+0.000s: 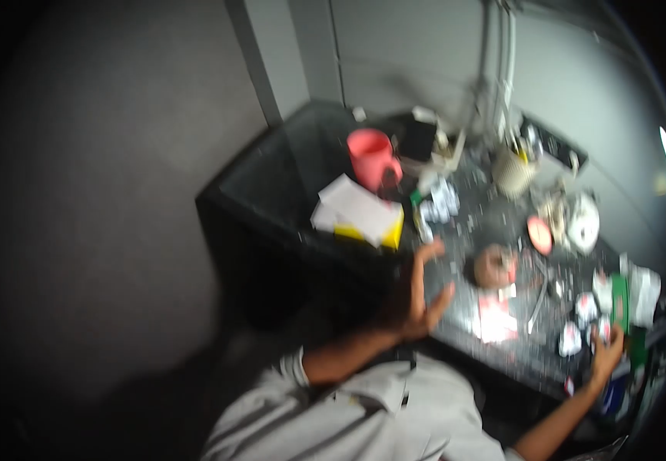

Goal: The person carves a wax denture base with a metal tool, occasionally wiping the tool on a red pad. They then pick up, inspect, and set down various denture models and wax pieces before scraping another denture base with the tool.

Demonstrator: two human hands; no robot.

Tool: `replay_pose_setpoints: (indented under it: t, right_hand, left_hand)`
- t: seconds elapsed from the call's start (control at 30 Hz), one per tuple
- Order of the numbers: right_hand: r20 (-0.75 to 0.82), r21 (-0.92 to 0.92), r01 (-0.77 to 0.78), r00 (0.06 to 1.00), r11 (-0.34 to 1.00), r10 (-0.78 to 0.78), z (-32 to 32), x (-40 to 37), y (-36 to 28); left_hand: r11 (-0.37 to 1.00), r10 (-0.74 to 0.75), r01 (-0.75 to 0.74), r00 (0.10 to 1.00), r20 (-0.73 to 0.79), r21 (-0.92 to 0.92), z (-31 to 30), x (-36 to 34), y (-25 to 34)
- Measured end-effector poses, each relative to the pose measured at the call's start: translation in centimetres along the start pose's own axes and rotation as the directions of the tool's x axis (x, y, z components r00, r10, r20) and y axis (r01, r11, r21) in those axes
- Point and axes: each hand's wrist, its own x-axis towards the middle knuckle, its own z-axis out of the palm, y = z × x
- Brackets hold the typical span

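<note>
My left hand is over the near edge of the dark table, fingers spread and nothing in them. Beyond its fingertips lies a crumpled white-and-blue wrapper. A round pinkish-brown pot stands to its right, with a red-and-white card in front under a bright glare. At the right end of the table is my right hand, its thumb and finger apart beside crumpled white packets. One white piece shows between those fingertips; blur hides whether they touch it. A green-and-white box is just beyond.
A red mug stands at the back left, behind white papers on a yellow item. A woven cup of pens, a white round object and a power strip line the wall side.
</note>
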Motion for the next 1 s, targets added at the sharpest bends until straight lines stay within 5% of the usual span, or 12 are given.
replay_pose_setpoints:
  t: [0.03,0.2,0.47,0.53,0.7,0.8,1.0]
  right_hand:
    - [0.129,-0.101,0.012,0.992,0.995,0.001,-0.4,1.2,2.6]
    - [0.192,-0.124,-0.054,0.978,0.991,0.077,-0.8,0.1,-7.2]
    - [-0.018,-0.288,-0.09,0.996,0.953,0.089,-4.1,-3.6,-18.1]
    - [-0.066,-0.17,0.015,0.998,0.985,-0.026,-5.7,-4.6,-18.3]
    - [-0.023,0.024,-0.023,0.999,0.999,0.023,-6.9,-6.7,-18.8]
    - [0.129,0.033,-0.031,0.991,0.999,0.026,-4.9,-8.0,-19.1]
    - [0.174,0.003,-0.227,0.959,0.974,0.223,-1.1,-8.6,-18.8]
  left_hand:
    - [0.999,0.012,-0.013,1.0,-0.015,-0.037,-0.9,0.6,-0.5]
    - [0.965,-0.068,0.075,0.997,0.034,-0.25,-1.6,1.0,-0.9]
    - [0.933,-0.052,0.064,0.998,0.045,-0.355,-1.4,0.4,-1.0]
    - [0.936,-0.077,0.093,0.995,0.059,-0.339,-1.6,0.5,-0.9]
    - [0.948,-0.091,0.113,0.992,0.088,-0.298,-1.4,0.8,-0.8]
    - [0.961,-0.08,0.104,0.991,0.103,-0.255,-1.2,0.8,-1.1]
    - [0.973,-0.07,0.107,0.982,0.177,-0.206,-1.1,2.0,-0.1]
